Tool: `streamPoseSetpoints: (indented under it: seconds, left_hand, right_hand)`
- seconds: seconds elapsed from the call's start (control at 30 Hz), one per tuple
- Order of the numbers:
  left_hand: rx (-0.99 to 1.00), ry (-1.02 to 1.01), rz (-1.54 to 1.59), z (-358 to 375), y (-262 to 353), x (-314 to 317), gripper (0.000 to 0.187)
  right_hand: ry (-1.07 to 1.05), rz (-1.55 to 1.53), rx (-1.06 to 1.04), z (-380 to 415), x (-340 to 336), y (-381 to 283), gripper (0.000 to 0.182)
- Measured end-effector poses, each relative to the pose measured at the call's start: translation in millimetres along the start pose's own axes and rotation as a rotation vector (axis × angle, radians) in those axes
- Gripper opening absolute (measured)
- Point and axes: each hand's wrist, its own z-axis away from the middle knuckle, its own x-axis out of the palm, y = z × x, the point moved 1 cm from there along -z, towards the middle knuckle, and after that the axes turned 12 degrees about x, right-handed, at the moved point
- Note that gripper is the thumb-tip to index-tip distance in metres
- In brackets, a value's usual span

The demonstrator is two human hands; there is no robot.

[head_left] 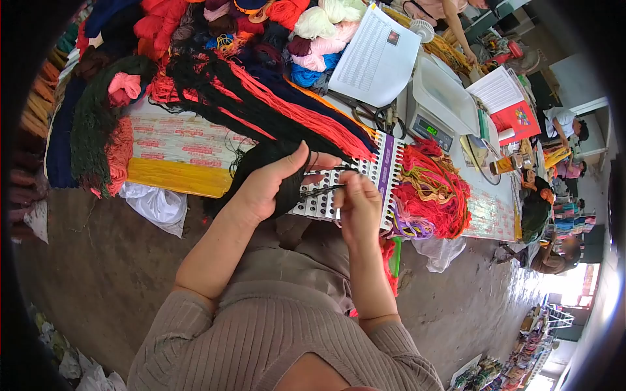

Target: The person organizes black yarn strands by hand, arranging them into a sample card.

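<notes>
Black yarn [290, 194] lies bunched in my left hand [266, 186], with the fingers curled round it and the thumb up. My right hand [360, 203] pinches a few thin black strands pulled out to the right of the bunch. Both hands are above a white card with rows of holes [318, 206] and a purple strip at the table's near edge. Long coral yarn [287, 104] and dark navy yarn stretch across the table just beyond my hands. Some of the black yarn hangs below my left wrist.
A tangled heap of red and multicoloured yarn [433, 192] sits right of the card. Beyond it stand a digital scale [432, 132], scissors [391, 120] and a printed sheet [375, 58]. Yarn skeins [313, 26] pile up at the back. Other people work farther right.
</notes>
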Motion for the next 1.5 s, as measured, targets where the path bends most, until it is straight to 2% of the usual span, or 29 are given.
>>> streamPoseSetpoints:
  seconds: [0.03,0.1,0.2,0.27,0.33,0.57,0.63,0.7,0.77,0.8,0.83,0.87,0.9,0.93,0.97,1.0,1.03,1.07,1.1,1.13,1.17,1.2,1.23,1.27,1.33,1.37,1.43,1.47,1.5]
  left_hand:
    - [0.003,-0.026,-0.006,1.0,-2.7,3.2,0.048]
    - [-0.031,-0.048,-0.082,3.2,-8.6,6.0,0.044]
    - [-0.031,-0.028,-0.163,5.5,-6.9,7.3,0.041]
    - [-0.101,-0.002,0.030,6.2,-4.9,5.1,0.039]
    - [-0.090,0.000,0.088,4.8,-6.7,6.3,0.038]
    - [0.041,0.150,-0.032,3.0,-4.1,9.7,0.036]
    - [0.078,0.187,-0.061,2.7,-3.5,9.0,0.035]
    - [0.227,0.172,-0.371,2.2,-2.0,1.9,0.035]
    - [0.200,0.076,-0.564,3.8,15.2,-1.5,0.036]
    - [0.122,0.123,-0.548,5.0,22.1,-10.0,0.038]
    - [-0.085,0.282,-0.335,5.0,27.7,-25.5,0.037]
    - [-0.093,0.327,-0.158,2.6,38.1,-43.2,0.037]
    - [0.009,0.258,0.043,1.4,47.1,-63.1,0.037]
    - [0.046,0.290,0.145,1.2,58.8,-87.0,0.035]
    - [0.081,0.277,0.240,3.0,71.5,-115.0,0.032]
    - [0.137,0.252,0.276,7.6,84.5,-145.0,0.030]
    - [0.193,0.278,0.312,15.4,97.8,-173.7,0.028]
    - [0.197,0.289,0.342,23.6,114.7,-203.1,0.028]
    - [0.263,0.424,0.209,22.8,117.1,-183.4,0.028]
    - [0.350,0.394,0.372,48.7,151.6,-239.3,0.029]
    - [0.407,0.376,0.365,61.8,173.5,-265.8,0.028]
    - [0.529,0.701,0.106,71.1,194.3,-257.8,0.026]
    - [0.513,0.339,0.313,91.2,221.0,-310.4,0.024]
    - [0.639,0.376,0.254,103.6,241.9,-311.8,0.025]
    - [0.762,0.287,0.419,107.4,253.2,-268.7,0.029]
    - [0.809,0.225,0.445,102.6,249.3,-240.8,0.033]
    - [0.780,0.096,0.421,77.3,226.5,-177.0,0.041]
    - [0.731,0.056,0.409,61.5,207.0,-143.1,0.040]
    - [0.666,0.030,0.397,44.4,187.4,-119.3,0.039]
  right_hand:
    - [0.033,0.234,-0.017,3.5,7.6,1.1,0.016]
    - [0.008,0.395,-0.109,8.9,27.5,-0.9,0.006]
    - [-0.048,0.251,-0.093,6.9,31.6,5.3,0.005]
    - [-0.079,0.259,-0.112,7.0,28.7,6.5,0.004]
    - [-0.103,0.221,-0.116,7.5,26.3,6.2,0.007]
    - [-0.072,0.121,-0.075,14.7,30.7,0.3,0.014]
    - [-0.150,0.195,0.051,16.6,29.9,-4.6,0.018]
    - [-0.183,0.684,0.097,20.0,23.3,-4.4,0.014]
    - [0.024,0.907,-0.109,30.1,21.6,-17.8,0.009]
    - [0.107,0.829,-0.243,30.8,13.6,-25.9,0.007]
    - [0.140,0.822,-0.421,31.3,4.1,-41.7,0.008]
    - [0.181,0.881,-0.570,29.5,-15.1,-54.5,0.008]
    - [0.163,0.751,-0.582,32.8,-31.1,-69.0,0.013]
    - [0.131,0.458,-0.545,39.0,-44.4,-79.3,0.025]
    - [0.014,0.144,-0.463,51.1,-51.3,-96.6,0.020]
    - [-0.084,-0.085,-0.519,59.4,-71.4,-106.3,0.026]
    - [-0.030,-0.322,-0.488,71.4,-91.0,-116.6,0.024]
    - [-0.267,-0.795,-0.439,77.6,-120.5,-127.6,0.019]
    - [-0.166,-0.678,-0.475,88.3,-138.9,-139.3,0.018]
    - [-0.065,-0.560,-0.507,99.9,-156.0,-149.8,0.018]
    - [-0.001,-0.442,-0.519,108.3,-179.6,-160.9,0.020]
    - [0.104,-0.303,-0.542,121.0,-218.1,-176.1,0.021]
    - [0.266,-0.273,-0.612,135.5,-251.2,-194.6,0.021]
    - [0.427,-0.241,-0.677,152.1,-286.1,-214.3,0.021]
    - [0.575,-0.311,-0.937,194.0,-391.2,-249.7,0.023]
    - [0.764,-0.219,-0.994,193.7,-366.9,-255.8,0.023]
    - [1.120,0.045,-1.037,163.1,-247.3,-255.1,0.022]
    - [0.948,0.156,-0.973,152.9,-258.6,-250.4,0.012]
    - [0.951,0.343,-0.862,133.4,-261.5,-240.4,0.014]
